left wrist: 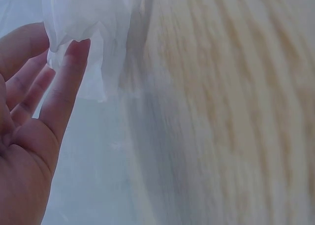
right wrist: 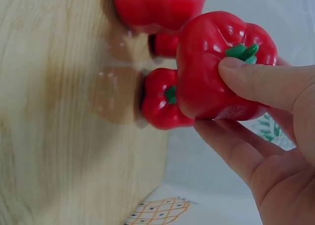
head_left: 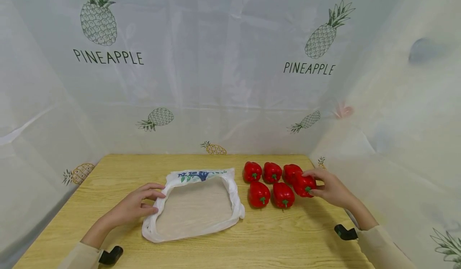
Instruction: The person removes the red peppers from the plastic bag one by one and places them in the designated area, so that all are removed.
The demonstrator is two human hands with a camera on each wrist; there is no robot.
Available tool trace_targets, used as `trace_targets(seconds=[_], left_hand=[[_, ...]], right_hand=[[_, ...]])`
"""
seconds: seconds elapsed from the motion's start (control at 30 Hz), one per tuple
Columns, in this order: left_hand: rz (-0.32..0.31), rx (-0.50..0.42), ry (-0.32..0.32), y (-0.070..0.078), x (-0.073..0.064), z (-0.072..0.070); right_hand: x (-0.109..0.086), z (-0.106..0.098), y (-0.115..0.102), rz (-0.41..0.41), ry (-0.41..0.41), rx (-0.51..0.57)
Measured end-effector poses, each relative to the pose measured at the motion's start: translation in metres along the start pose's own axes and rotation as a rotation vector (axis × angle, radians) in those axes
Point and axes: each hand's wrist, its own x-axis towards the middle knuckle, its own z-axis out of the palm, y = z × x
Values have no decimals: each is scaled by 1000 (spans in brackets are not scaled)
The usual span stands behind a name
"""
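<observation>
A white plastic bag (head_left: pixel 235 199) with blue and green print lies on the table, its mouth spread wide. At its left rim, my left hand (head_left: pixel 135 205) pinches the edge; the left wrist view has the thumb and fingers about the thin film (left wrist: pixel 93 16). My right hand (head_left: pixel 333 189) holds a red bell pepper with a green stem (right wrist: pixel 206 82), thumb beside the stem and fingers beneath. Several more red bell peppers (head_left: pixel 259 195) rest in two rows right of the bag. The held one partly covers the pepper (head_left: pixel 290 171) at the back right.
The light wooden table (head_left: pixel 266 241) ends at a pale curtain (head_left: pixel 230 81) printed with pineapples, which also hangs at both sides. A black wrist mount (head_left: pixel 111 255) sits by the left sleeve, another mount (head_left: pixel 345 232) by the right.
</observation>
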Motion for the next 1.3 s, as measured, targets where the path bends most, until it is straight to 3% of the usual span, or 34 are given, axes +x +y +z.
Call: trace_targets(seconds=[0.33, 0.67, 1.1, 1.3], left_hand=[[2, 15, 1, -1, 0, 1], [11, 10, 4, -2, 0, 0], [9, 5, 6, -4, -1, 0], [8, 6, 13, -7, -1, 1]], right_hand=[[-9, 6, 11, 16, -31, 51], [-17, 12, 21, 49, -64, -3], [-22, 21, 31, 80, -109, 115], [-22, 23, 34, 58, -100, 67]])
